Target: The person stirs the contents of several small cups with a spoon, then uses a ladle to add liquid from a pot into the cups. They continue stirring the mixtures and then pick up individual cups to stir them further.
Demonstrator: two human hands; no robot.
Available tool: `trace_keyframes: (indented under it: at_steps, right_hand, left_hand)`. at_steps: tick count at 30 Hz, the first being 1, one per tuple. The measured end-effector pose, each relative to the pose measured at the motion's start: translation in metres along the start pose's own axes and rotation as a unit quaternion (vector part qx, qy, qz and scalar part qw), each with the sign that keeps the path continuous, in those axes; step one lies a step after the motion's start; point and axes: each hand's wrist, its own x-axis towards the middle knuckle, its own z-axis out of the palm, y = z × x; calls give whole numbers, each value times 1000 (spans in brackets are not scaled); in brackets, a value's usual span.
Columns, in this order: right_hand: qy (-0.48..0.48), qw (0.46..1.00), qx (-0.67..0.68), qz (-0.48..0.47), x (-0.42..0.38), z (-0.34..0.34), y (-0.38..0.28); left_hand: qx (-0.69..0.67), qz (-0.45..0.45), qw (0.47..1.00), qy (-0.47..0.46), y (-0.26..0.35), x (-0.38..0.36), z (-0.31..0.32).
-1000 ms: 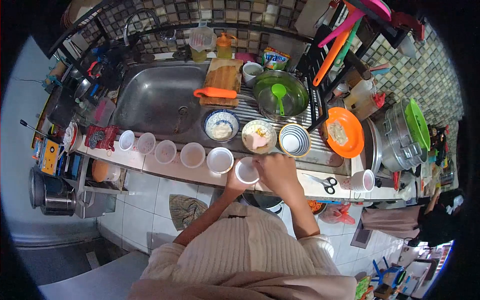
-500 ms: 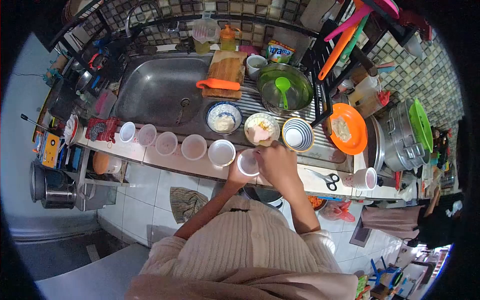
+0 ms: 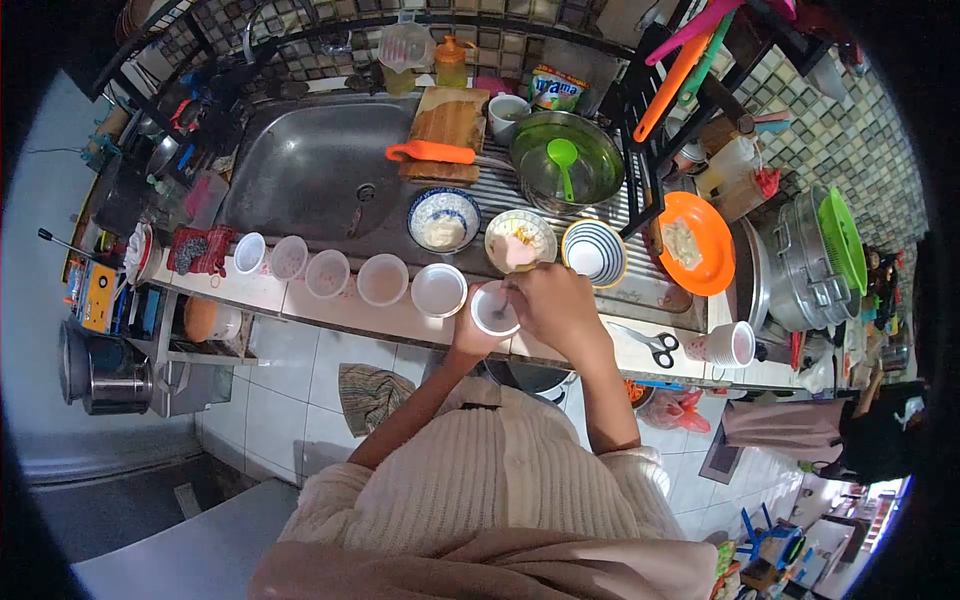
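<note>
My left hand (image 3: 472, 335) is wrapped round a clear plastic cup (image 3: 488, 322) at the counter's front edge. Closed fingers of my right hand (image 3: 553, 308) reach over its rim on a thin grey spoon-like utensil (image 3: 501, 313), mostly hidden, its dark tip inside the cup. Just left stands another plastic cup (image 3: 439, 291), first in a row of several like it. Behind my hands are a patterned bowl (image 3: 520, 241) with pink and yellow food, a blue-rimmed bowl (image 3: 444, 221) holding something white, and a striped bowl (image 3: 595, 252) with white contents.
Scissors (image 3: 650, 344) and a stack of cups (image 3: 727, 346) lie to the right on the counter. Farther back are an orange plate (image 3: 712, 270) with pale food, a metal pot (image 3: 535, 190) with a green ladle (image 3: 563, 160), a cutting board (image 3: 448, 122) and the sink (image 3: 300, 170).
My right hand has shifted slightly, and a dark tip now shows inside the cup in my left hand. The view has moved a little; the bowls and other cups stay in place.
</note>
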Motion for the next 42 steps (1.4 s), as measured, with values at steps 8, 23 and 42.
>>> trace_keyframes:
  at_steps: [8,23,42]
  right_hand:
    - [10,998,4,-58,0,9,1]
    - [14,999,18,-25,0,7,4]
    - [44,987,150,-41,-26,-15,9]
  left_hand:
    - [-40,38,998,17,-6,2,1]
    - [-4,49,999,6,-5,2,0]
    - [-74,-33,996,-23,-8,2,-1]
